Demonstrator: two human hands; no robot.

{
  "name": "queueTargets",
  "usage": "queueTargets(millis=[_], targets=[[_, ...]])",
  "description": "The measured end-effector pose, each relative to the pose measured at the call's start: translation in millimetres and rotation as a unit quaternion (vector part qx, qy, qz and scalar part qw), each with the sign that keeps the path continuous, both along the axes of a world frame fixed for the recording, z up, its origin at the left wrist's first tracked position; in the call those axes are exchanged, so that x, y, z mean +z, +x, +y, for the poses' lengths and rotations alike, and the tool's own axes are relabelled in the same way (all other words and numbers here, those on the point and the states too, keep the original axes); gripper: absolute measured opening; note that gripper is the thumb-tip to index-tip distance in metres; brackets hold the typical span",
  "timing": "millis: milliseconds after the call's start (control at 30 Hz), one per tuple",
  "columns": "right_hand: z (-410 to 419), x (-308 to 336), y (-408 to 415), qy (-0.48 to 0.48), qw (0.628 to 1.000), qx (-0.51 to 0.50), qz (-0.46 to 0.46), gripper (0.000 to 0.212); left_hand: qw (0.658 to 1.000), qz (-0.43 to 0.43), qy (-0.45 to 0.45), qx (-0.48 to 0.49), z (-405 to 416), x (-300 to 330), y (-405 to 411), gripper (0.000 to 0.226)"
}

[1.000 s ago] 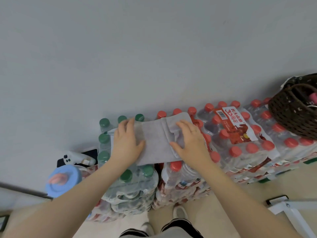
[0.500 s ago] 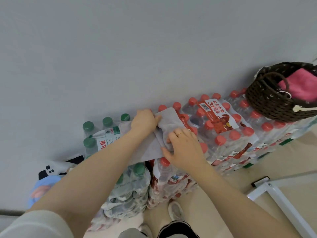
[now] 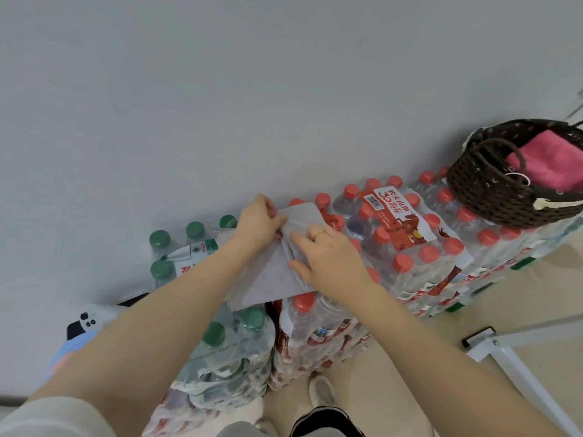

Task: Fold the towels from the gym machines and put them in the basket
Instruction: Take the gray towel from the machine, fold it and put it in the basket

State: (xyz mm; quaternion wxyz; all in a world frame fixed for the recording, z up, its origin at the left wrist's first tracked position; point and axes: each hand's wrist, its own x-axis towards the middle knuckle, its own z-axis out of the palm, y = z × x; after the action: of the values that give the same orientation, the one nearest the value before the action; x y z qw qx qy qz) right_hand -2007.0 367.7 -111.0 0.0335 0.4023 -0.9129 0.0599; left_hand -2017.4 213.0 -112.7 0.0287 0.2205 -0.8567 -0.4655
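Atop the bottle packs (image 3: 419, 247), the grey towel (image 3: 268, 275) lay under the right hand (image 3: 328, 260)'s flat, spread fingers while the left hand (image 3: 258, 223) pinched its far edge.

Shrink-wrapped packs of red-capped water bottles (image 3: 407, 244) are standing stacked against the grey wall (image 3: 252, 89), one of them bearing a red and white label (image 3: 394, 209). Just beside them on the left, packs of green-capped bottles (image 3: 195, 247) are sitting in clear film. A white game controller (image 3: 91, 318) is lying near the wall at the left edge, above a blurred blue object (image 3: 72, 348). A white metal frame (image 3: 511, 361) is resting on the beige floor (image 3: 536, 279) at the right.
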Motion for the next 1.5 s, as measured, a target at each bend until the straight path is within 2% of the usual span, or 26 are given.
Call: queueTargets(millis=[33, 67, 100, 167, 233, 267, 333, 433, 500, 567, 633, 700, 767, 833, 900, 967, 1033, 1167, 1200, 1233, 1300, 1333, 1367, 1433, 1500], targets=[[-2, -4, -2, 0.006, 1.000, 0.003, 0.011, 0.053, 1.000, -0.002, -0.022, -0.017, -2, 0, 2, 0.028], [-4, -10, -3, 0.029, 0.999, 0.005, -0.015, 0.064, 0.998, -0.004, -0.050, -0.033, -5, -1, 4, 0.036], [-6, -16, -3, 0.051, 0.998, 0.010, -0.033, 0.077, 0.995, -0.014, -0.082, -0.049, -9, -2, 8, 0.042], [-6, -25, -1, 0.080, 0.994, 0.010, -0.068, 0.086, 0.977, -0.068, -0.186, -0.077, -20, -5, 15, 0.047], [-7, -26, -3, 0.093, 0.993, 0.007, -0.069, 0.088, 0.932, -0.143, -0.321, -0.091, -31, -6, 24, 0.048], [-9, -27, -4, 0.099, 0.992, 0.003, -0.076, 0.088, 0.915, -0.153, -0.361, -0.089, -35, -6, 28, 0.047], [-11, -26, -4, 0.096, 0.991, -0.011, -0.092, 0.084, 0.903, -0.144, -0.397, -0.077, -40, -8, 32, 0.049], [-13, -25, -3, 0.101, 0.989, -0.034, -0.098, 0.064, 0.896, -0.173, -0.401, -0.080, -44, -10, 38, 0.066], [-16, -23, -1, 0.095, 0.989, -0.051, -0.099, 0.058, 0.901, -0.206, -0.371, -0.094, -50, -9, 41, 0.073], [-18, -22, 0, 0.094, 0.987, -0.065, -0.109, 0.057, 0.923, -0.218, -0.305, -0.089, -58, -7, 43, 0.070], [-19, -22, 1, 0.092, 0.987, -0.074, -0.107, 0.057, 0.960, -0.191, -0.199, -0.054, -67, -3, 45, 0.057], [-20, -22, 1, 0.093, 0.987, -0.078, -0.104, 0.057, 0.990, -0.129, -0.049, -0.001, -64, 6, 52, 0.038], [-20, -23, 1, 0.092, 0.987, -0.081, -0.106, 0.057, 0.994, -0.068, 0.070, 0.044, -55, 15, 59, 0.024], [-20, -22, 2, 0.096, 0.986, -0.084, -0.111, 0.057, 0.988, -0.061, 0.139, 0.039, -45, 17, 66, 0.020], [-21, -21, 2, 0.105, 0.984, -0.088, -0.116, 0.058, 0.980, -0.111, 0.167, -0.011, -37, 16, 74, 0.015], [-22, -19, 0, 0.117, 0.978, -0.100, -0.137, 0.060, 0.976, -0.143, 0.160, -0.034, -34, 12, 79, 0.035], [-22, -15, 0, 0.120, 0.976, -0.110, -0.147, 0.062, 0.982, -0.096, 0.163, -0.018, -29, 14, 78, 0.041], [-20, -12, -6, 0.067, 0.981, -0.108, -0.143, 0.055, 0.980, -0.008, 0.197, -0.021, -1, 29, 65, 0.035], [-19, -13, -12, 0.007, 0.973, -0.124, -0.197, 0.048, 0.980, -0.003, 0.199, -0.034, 7, 31, 61, 0.033], [-16, -8, -18, -0.097, 0.935, -0.158, -0.302, 0.041, 0.978, 0.000, 0.202, -0.047, 15, 30, 57, 0.032], [-5, 4, -28, -0.320, 0.764, -0.180, -0.530, 0.034, 0.975, -0.002, 0.214, -0.063, 28, 27, 49, 0.034], [2, 8, -33, -0.376, 0.711, -0.172, -0.570, 0.038, 0.976, -0.004, 0.209, -0.068, 33, 24, 45, 0.034], [9, 10, -37, -0.406, 0.684, -0.165, -0.583, 0.043, 0.978, -0.008, 0.195, -0.069, 39, 21, 41, 0.034], [19, 6, -40, -0.432, 0.668, -0.147, -0.588, 0.045, 0.979, -0.018, 0.185, -0.078, 48, 16, 36, 0.035], [22, 2, -38, -0.429, 0.662, -0.134, -0.599, 0.040, 0.972, -0.026, 0.215, -0.094, 54, 11, 32, 0.036]])
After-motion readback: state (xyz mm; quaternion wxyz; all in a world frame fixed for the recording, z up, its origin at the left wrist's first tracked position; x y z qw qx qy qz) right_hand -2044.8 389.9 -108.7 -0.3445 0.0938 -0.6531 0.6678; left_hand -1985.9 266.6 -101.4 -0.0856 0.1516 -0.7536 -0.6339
